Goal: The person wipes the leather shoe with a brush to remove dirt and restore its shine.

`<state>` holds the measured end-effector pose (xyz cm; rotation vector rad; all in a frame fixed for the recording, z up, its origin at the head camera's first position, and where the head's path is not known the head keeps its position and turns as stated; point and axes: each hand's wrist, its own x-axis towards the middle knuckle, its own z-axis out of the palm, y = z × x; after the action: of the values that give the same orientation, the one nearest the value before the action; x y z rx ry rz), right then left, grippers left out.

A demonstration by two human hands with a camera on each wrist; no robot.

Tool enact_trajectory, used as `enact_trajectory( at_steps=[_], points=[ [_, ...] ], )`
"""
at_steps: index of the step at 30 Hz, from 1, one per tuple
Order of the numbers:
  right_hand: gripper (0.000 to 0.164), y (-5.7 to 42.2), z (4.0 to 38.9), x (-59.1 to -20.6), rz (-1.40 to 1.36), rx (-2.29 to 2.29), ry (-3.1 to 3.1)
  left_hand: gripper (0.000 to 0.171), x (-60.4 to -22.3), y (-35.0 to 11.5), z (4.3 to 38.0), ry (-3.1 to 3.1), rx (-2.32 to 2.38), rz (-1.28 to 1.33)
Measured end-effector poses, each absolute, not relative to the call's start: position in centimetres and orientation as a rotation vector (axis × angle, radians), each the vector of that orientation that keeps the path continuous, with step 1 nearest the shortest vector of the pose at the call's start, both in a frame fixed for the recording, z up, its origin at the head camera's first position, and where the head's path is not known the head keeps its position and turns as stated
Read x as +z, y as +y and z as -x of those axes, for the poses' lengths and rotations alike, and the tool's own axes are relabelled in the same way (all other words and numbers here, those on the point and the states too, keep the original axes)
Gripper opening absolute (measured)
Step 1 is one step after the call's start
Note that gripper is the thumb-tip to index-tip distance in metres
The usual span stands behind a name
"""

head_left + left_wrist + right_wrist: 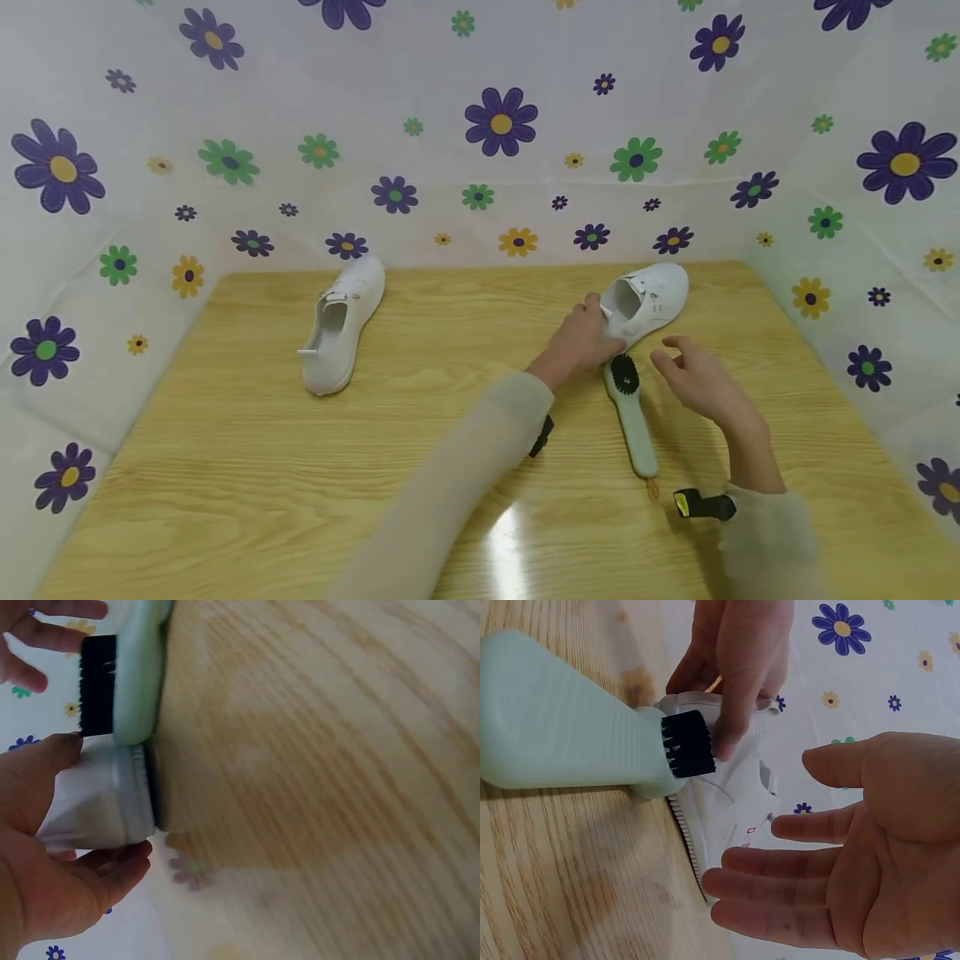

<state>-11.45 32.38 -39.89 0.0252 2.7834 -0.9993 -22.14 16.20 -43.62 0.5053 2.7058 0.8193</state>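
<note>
A white shoe point(660, 293) stands at the back right of the table, toe pointing away. My left hand point(583, 335) grips its heel, thumb on one side and fingers on the other, as the left wrist view shows on the heel point(94, 795). To the right of the shoe my right hand point(701, 379) hovers with nothing in it; its fingers point(776, 892) are extended in the right wrist view. Between the hands lies a pale green brush point(636, 429), its black bristles point(688, 742) facing up and its head close to the shoe's heel.
A second white shoe point(337, 333) stands at the back left of the wooden table point(247, 467). Flower-printed cloth point(420, 100) walls the back and both sides. A cord loop point(652, 488) hangs off the brush handle's near end.
</note>
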Motion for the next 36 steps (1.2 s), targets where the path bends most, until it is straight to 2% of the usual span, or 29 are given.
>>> enact_trajectory(
  at_steps=[11,21,36],
  points=[
    [0.065,31.7,11.6,-39.8,-0.022,-0.982,2.773,0.084,-44.5,16.4,23.1,2.81,0.879,-0.362],
    [0.064,32.0,11.8,-40.3,-0.05,-0.953,2.768,0.086,-44.2,14.2,24.7,2.713,0.968,-0.453],
    [0.061,31.1,12.0,-40.5,-0.017,-0.922,2.77,0.086,-42.6,6.4,26.1,2.606,0.812,-0.655]
  ],
)
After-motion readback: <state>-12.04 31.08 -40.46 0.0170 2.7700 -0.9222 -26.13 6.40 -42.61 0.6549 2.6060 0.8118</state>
